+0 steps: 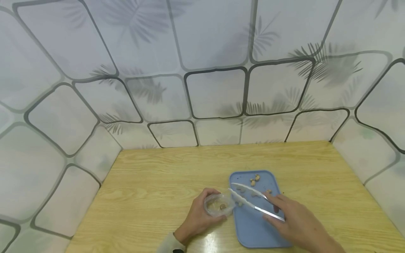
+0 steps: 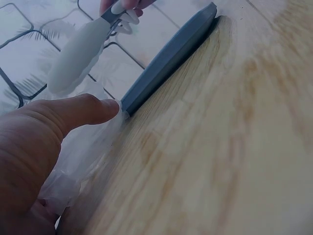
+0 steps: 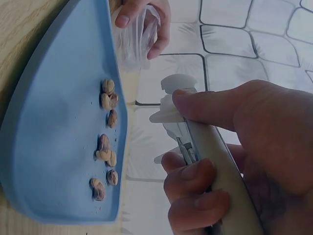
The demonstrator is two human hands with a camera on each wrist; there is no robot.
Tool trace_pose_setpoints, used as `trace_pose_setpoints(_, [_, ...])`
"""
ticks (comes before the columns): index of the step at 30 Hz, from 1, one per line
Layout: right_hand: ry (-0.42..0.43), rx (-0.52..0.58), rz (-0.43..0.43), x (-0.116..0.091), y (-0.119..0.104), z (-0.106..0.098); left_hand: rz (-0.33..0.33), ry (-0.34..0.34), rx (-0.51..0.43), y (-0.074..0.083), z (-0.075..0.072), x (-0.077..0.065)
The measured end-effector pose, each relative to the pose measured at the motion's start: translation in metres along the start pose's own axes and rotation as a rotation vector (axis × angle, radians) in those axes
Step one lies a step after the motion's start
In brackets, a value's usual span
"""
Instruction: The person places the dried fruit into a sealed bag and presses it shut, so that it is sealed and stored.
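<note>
My left hand (image 1: 202, 212) grips a clear plastic bag (image 1: 210, 210) with a round open mouth, left of the blue tray (image 1: 256, 228). A few brownish pieces show inside the bag. In the left wrist view my thumb lies along the bag's (image 2: 90, 142) side, close to the tray's edge. My right hand (image 1: 297, 218) holds metal tongs (image 1: 269, 212) with white tips. The tips are parted and point left, over the tray's left side near the bag mouth, with nothing visible between them. Several tan and brown nuts, cashew-like (image 3: 102, 149), lie scattered on the tray.
The tray stands on a light wood-grain table (image 1: 158, 175). Patterned fabric walls (image 1: 215, 91) with dark outlines and leaf prints enclose the table at the back and both sides. Small dark crumbs lie on the tray.
</note>
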State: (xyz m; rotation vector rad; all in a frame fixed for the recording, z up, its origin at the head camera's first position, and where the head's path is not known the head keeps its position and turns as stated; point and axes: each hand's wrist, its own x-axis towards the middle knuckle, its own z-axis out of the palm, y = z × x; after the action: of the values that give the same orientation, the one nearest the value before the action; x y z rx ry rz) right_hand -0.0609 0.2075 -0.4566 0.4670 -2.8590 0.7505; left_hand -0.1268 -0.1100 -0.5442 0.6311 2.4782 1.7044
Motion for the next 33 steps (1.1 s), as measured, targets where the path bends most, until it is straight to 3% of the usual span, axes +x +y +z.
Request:
trace_pose_setpoints(19, [-0.164,-0.069,0.181,0.008,0.019,0.005,0.009,0.005,0.019,-0.002,0.0,-0.001])
trace_pose_setpoints(33, [-0.209,-0.085,0.204,0.017,0.023,0.005,-0.013,0.003,0.023,0.0,0.0,0.001])
